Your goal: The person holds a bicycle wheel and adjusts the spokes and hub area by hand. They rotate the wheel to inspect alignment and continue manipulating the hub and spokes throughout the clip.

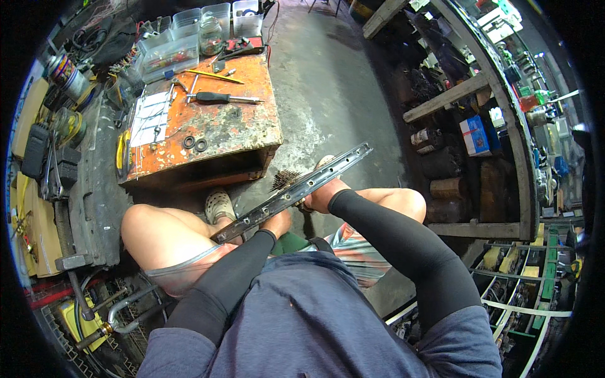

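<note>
A long dark metal bar [293,191] with bolt holes along its length lies slantwise above my lap, its far end up to the right. My left hand [277,222] grips it from below near its lower half, the fingers partly hidden beneath. Under the upper half, my right hand [326,194] is closed against the bar; its fingertips are out of sight behind the metal. Just past the bar, beside the right hand, a brown clump of stiff bristles [285,180] sticks out, like a wire brush; what it is fixed to is hidden.
An orange worn workbench [236,126] ahead left carries a black-handled screwdriver [217,98], two black rings [195,144], a paper sheet [150,120] and clear plastic bins [170,57]. A wooden rack [446,97] holding a blue box [477,135] stands at right. A clamp-like tool [107,324] lies lower left.
</note>
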`<state>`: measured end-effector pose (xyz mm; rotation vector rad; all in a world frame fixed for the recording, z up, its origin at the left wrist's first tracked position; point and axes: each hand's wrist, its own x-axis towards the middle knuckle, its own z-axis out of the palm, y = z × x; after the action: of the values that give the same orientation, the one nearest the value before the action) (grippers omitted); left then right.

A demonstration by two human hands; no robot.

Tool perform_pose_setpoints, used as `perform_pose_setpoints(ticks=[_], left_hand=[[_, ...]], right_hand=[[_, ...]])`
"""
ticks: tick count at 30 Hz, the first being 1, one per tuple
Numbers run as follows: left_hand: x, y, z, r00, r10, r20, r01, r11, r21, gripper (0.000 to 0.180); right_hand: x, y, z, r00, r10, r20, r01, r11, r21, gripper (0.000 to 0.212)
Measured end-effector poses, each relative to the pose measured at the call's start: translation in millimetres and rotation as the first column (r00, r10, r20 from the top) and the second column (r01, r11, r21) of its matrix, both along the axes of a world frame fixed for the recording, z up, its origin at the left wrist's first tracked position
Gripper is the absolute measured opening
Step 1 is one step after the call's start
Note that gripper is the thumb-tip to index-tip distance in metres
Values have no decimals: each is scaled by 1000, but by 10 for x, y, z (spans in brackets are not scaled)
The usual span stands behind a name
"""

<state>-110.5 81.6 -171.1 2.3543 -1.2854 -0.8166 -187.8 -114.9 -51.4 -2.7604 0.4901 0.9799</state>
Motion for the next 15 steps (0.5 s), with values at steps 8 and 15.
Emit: perform_pose_setpoints(ticks=[8,15], left_hand=[[-6,30,180,992,107,-60,-113,989,-100,38],[18,54,216,970,150,-192,-184,967,-174,36]], right_hand=[[-30,98,93,999,-34,39,31,998,58,24],[-54,152,240,993,-77,90,74,997,37,38]])
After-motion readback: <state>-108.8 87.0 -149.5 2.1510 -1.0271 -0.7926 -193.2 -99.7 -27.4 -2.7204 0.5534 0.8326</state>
